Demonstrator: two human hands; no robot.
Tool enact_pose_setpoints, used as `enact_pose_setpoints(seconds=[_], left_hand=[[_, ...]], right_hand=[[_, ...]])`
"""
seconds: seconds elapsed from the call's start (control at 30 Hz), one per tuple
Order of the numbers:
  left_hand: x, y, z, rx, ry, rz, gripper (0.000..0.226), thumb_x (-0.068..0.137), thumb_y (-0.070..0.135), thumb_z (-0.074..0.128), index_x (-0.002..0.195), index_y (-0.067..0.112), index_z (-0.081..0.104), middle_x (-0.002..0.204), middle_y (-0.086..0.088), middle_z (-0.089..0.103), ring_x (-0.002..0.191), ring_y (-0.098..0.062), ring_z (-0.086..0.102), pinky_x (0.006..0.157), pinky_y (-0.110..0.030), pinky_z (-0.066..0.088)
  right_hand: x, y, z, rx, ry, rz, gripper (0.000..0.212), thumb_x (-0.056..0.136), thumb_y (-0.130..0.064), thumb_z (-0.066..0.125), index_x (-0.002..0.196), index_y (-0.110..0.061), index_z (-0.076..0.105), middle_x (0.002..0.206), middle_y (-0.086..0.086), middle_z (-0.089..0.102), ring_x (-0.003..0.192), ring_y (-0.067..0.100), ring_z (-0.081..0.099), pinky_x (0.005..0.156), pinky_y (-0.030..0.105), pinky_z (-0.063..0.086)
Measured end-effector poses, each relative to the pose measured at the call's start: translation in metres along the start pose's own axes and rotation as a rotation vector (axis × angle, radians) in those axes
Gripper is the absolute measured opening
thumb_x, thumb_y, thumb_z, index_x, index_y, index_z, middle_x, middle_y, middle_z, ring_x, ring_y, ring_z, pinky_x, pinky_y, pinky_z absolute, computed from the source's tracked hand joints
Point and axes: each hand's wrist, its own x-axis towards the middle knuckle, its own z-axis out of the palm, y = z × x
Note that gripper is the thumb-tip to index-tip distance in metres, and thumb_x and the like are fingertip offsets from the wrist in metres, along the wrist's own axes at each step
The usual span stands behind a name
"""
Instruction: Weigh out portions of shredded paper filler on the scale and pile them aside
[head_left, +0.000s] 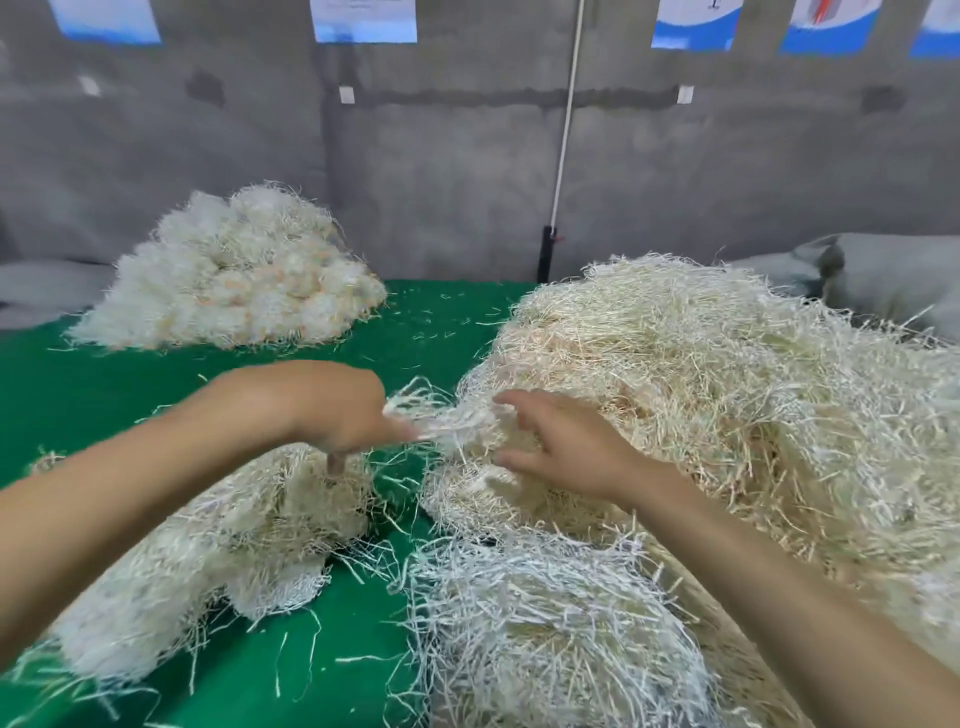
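A big heap of cream shredded paper filler covers the right half of the green table. At its left edge my left hand pinches a tuft of shreds that stretches from the heap. My right hand rests on the heap beside that tuft with fingers spread and lightly bent. Under my left forearm lies a smaller mound of filler; a dark edge shows beneath it, and I cannot tell whether that is the scale. A separate pile of rounded white portions sits at the far left.
Loose shreds litter the green cloth between the piles. A grey wall with a white pipe closes off the back. Grey sacks lie at the far right and far left.
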Motion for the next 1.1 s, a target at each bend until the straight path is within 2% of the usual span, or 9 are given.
enact_pose_setpoints(seconds=[0.1,0.2,0.27,0.47,0.6,0.73,0.87,0.97,1.1], left_hand=[[0.004,-0.007,0.007,-0.04,-0.004,0.042,0.051,0.089,0.06,0.058,0.065,0.016,0.065,0.049,0.012,0.062,0.032,0.002,0.043,0.053,-0.022,0.033],[0.0,-0.022,0.002,-0.154,0.137,0.075,0.054,0.085,0.061,0.063,0.056,0.017,0.05,0.045,0.009,0.041,0.036,-0.008,0.03,0.047,-0.025,0.025],[-0.006,-0.033,0.001,-0.165,0.111,0.046,0.051,0.085,0.063,0.059,0.059,0.02,0.064,0.049,0.009,0.049,0.04,-0.008,0.038,0.047,-0.023,0.031],[-0.017,-0.068,0.005,-0.219,0.117,-0.033,0.048,0.089,0.062,0.05,0.058,0.032,0.073,0.054,0.01,0.063,0.044,0.002,0.056,0.047,-0.013,0.04],[-0.014,-0.049,-0.002,-0.326,0.244,0.015,0.053,0.083,0.066,0.044,0.068,0.018,0.059,0.062,0.007,0.058,0.052,-0.011,0.051,0.056,-0.029,0.045],[-0.024,0.0,-0.019,-0.403,0.298,0.171,0.048,0.089,0.058,0.036,0.091,0.015,0.057,0.083,0.001,0.059,0.069,-0.012,0.049,0.06,-0.029,0.043],[-0.04,0.039,-0.042,-0.575,0.404,0.366,0.031,0.096,0.032,0.039,0.096,0.01,0.06,0.063,0.014,0.051,0.048,0.001,0.042,0.045,-0.017,0.036],[-0.054,0.059,-0.049,-0.684,0.377,0.55,0.02,0.097,0.024,0.048,0.083,0.02,0.061,0.061,0.014,0.057,0.047,0.002,0.05,0.044,-0.011,0.037],[-0.067,0.061,-0.043,-0.871,0.327,0.613,0.013,0.09,0.016,0.064,0.094,0.021,0.074,0.079,0.008,0.073,0.066,-0.007,0.064,0.057,-0.02,0.05]], right_hand=[[0.013,-0.01,0.014,-0.216,-0.069,-0.156,0.063,0.088,-0.067,0.039,0.143,-0.035,0.041,0.113,-0.006,0.054,0.102,0.007,0.043,0.09,0.029,0.037],[0.024,-0.013,0.02,-0.243,-0.095,-0.199,0.054,0.092,-0.06,0.026,0.102,-0.025,0.066,0.098,-0.006,0.056,0.099,0.013,0.044,0.096,0.036,0.035],[0.03,-0.001,0.01,-0.282,-0.02,-0.16,0.054,0.092,-0.057,0.025,0.092,-0.024,0.067,0.092,-0.008,0.058,0.095,0.013,0.044,0.095,0.036,0.034],[-0.001,0.093,-0.053,-0.696,-0.03,0.519,0.035,0.099,-0.041,0.046,0.075,-0.019,0.06,0.097,0.002,0.063,0.109,0.024,0.055,0.108,0.05,0.039],[-0.008,0.092,-0.089,-0.457,-0.119,0.609,0.023,0.096,-0.039,0.058,0.114,-0.027,0.066,0.118,0.004,0.066,0.114,0.028,0.058,0.105,0.05,0.044],[-0.017,0.03,-0.137,-0.108,-0.121,0.403,0.071,0.086,-0.047,0.067,0.148,-0.036,0.035,0.148,-0.005,0.046,0.127,0.016,0.05,0.107,0.043,0.043],[-0.05,-0.063,-0.157,0.518,0.054,-0.012,0.063,0.077,-0.071,0.064,0.136,-0.055,0.045,0.129,-0.024,0.06,0.112,-0.007,0.06,0.09,0.027,0.049],[-0.062,-0.088,-0.152,0.375,0.202,-0.079,0.051,0.079,-0.057,0.072,0.125,-0.037,0.063,0.107,-0.02,0.07,0.09,-0.004,0.065,0.075,0.02,0.048],[-0.088,-0.083,-0.148,0.415,0.322,-0.052,0.015,0.077,-0.042,0.072,0.079,-0.028,0.077,0.066,-0.004,0.069,0.05,0.01,0.055,0.042,0.029,0.041]])
